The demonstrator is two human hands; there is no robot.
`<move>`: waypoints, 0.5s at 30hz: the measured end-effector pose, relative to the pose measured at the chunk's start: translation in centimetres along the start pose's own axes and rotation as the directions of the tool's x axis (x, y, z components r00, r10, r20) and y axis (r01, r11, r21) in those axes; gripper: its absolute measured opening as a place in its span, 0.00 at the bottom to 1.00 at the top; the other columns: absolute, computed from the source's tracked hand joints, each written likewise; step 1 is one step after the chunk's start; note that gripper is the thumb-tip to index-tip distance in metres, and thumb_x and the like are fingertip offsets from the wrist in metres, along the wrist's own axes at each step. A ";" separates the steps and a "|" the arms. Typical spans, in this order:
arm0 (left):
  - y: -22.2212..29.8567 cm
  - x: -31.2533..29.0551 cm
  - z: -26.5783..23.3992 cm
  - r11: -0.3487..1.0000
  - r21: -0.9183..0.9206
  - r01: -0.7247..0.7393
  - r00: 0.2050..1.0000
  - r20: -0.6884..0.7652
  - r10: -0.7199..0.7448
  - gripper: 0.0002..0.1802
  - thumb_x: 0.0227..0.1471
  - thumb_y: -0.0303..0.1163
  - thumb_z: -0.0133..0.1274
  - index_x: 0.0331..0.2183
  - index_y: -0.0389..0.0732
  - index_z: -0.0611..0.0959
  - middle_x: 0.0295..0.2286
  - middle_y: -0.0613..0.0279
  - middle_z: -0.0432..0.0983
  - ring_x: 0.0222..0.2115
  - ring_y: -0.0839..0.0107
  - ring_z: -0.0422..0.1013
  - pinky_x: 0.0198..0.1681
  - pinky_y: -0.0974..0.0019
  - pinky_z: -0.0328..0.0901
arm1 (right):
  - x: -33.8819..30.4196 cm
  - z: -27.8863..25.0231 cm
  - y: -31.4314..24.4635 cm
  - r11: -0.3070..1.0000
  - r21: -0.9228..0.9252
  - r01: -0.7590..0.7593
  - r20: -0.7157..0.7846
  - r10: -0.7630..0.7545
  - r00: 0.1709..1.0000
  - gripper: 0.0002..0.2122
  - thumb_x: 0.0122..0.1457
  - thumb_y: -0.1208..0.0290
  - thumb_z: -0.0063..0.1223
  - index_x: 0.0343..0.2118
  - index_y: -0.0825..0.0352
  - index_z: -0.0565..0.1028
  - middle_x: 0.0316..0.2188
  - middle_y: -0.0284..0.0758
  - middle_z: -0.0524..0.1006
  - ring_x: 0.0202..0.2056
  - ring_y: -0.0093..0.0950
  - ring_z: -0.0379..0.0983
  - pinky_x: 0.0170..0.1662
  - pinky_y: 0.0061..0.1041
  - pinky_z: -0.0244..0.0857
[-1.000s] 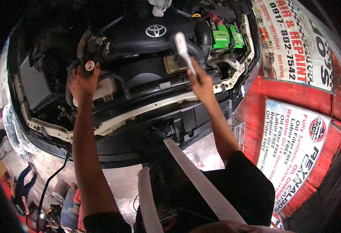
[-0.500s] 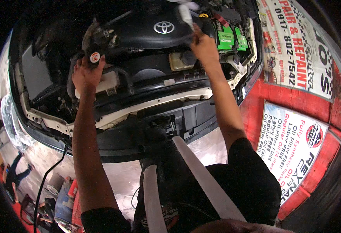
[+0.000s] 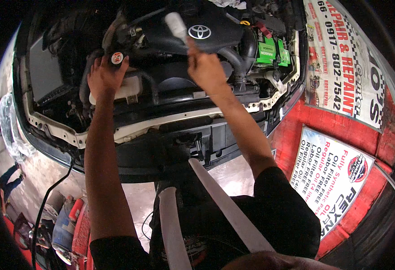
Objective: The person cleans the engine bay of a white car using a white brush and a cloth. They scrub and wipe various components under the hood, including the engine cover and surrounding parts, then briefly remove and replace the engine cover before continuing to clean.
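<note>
My left hand [image 3: 105, 77] reaches into an open engine bay, with its fingers and thumb closed around a dark round thing topped by an orange-and-white disc [image 3: 117, 58]. I cannot tell whether this is a loose container or a fixed cap. Just below that hand lies an off-white plastic reservoir [image 3: 130, 91]. My right hand [image 3: 206, 67] grips what looks like a brush [image 3: 176, 24] with a broad white head, blurred by motion. The brush head is over the black engine cover [image 3: 161, 39], left of its silver emblem; whether it touches the cover cannot be made out.
A green-labelled battery [image 3: 269, 50] sits right of the engine, beside a black ribbed hose [image 3: 238, 60]. A white cloth [image 3: 224, 3] lies at the far edge. The pale front crossmember [image 3: 161, 123] runs before me. Printed banners [image 3: 337, 180] hang right; another person's legs [image 3: 12, 177] show left.
My right hand has swung left with the brush, from the cover's right side to left of the emblem. The left hand keeps its hold. The view has shifted slightly.
</note>
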State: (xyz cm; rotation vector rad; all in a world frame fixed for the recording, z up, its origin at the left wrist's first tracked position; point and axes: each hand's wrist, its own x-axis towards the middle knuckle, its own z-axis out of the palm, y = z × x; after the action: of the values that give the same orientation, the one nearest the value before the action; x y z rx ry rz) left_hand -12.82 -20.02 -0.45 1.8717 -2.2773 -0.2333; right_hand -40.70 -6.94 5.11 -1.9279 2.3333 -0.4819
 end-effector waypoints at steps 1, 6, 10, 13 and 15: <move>-0.5 -0.1 0.4 1.000 0.008 -0.007 1.000 -0.022 0.007 0.49 0.50 0.76 0.50 0.53 0.40 0.81 0.50 0.48 0.77 0.53 0.49 0.72 0.56 0.45 0.66 | 0.4 0.2 1.2 0.993 -0.005 -0.114 0.074 0.115 0.991 0.18 0.64 0.64 0.55 0.57 0.60 0.76 0.27 0.52 0.81 0.35 0.50 0.81 0.41 0.51 0.76; -0.8 -0.2 0.3 0.999 0.035 -0.007 0.999 -0.039 0.009 0.47 0.50 0.75 0.51 0.52 0.41 0.82 0.50 0.49 0.77 0.54 0.50 0.73 0.56 0.46 0.66 | 1.8 -1.3 6.8 0.951 0.063 -0.303 0.062 0.299 0.952 0.18 0.60 0.66 0.58 0.53 0.61 0.79 0.28 0.53 0.81 0.34 0.51 0.82 0.38 0.46 0.77; 0.1 -0.2 -0.3 1.000 0.017 0.002 1.000 -0.004 -0.002 0.47 0.50 0.74 0.52 0.52 0.41 0.82 0.51 0.49 0.77 0.54 0.50 0.72 0.57 0.46 0.66 | -0.9 -0.1 0.5 1.000 0.006 -0.027 0.074 0.027 0.997 0.23 0.58 0.68 0.58 0.59 0.58 0.75 0.28 0.53 0.81 0.33 0.53 0.81 0.41 0.50 0.77; -1.0 -0.2 0.3 0.999 0.028 -0.020 0.995 -0.097 0.023 0.46 0.50 0.74 0.52 0.51 0.41 0.82 0.51 0.49 0.77 0.54 0.50 0.73 0.56 0.45 0.66 | 0.9 -1.6 6.0 0.981 0.025 -0.194 0.000 0.194 0.981 0.22 0.60 0.67 0.57 0.58 0.60 0.75 0.27 0.53 0.81 0.32 0.50 0.82 0.39 0.49 0.78; -1.0 -0.6 0.6 0.999 0.040 -0.023 0.995 -0.097 0.027 0.47 0.50 0.74 0.52 0.51 0.41 0.82 0.51 0.48 0.77 0.54 0.49 0.73 0.56 0.45 0.66 | 1.5 -2.0 8.6 0.963 0.075 -0.259 -0.066 0.264 0.962 0.19 0.61 0.68 0.56 0.56 0.62 0.77 0.27 0.53 0.81 0.31 0.49 0.82 0.36 0.47 0.78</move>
State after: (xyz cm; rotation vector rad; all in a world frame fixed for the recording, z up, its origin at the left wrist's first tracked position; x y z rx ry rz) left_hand -11.91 -19.61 -1.30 1.8296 -2.2545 -0.0927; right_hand -49.69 -6.62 4.73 -1.5672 2.5342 -0.6062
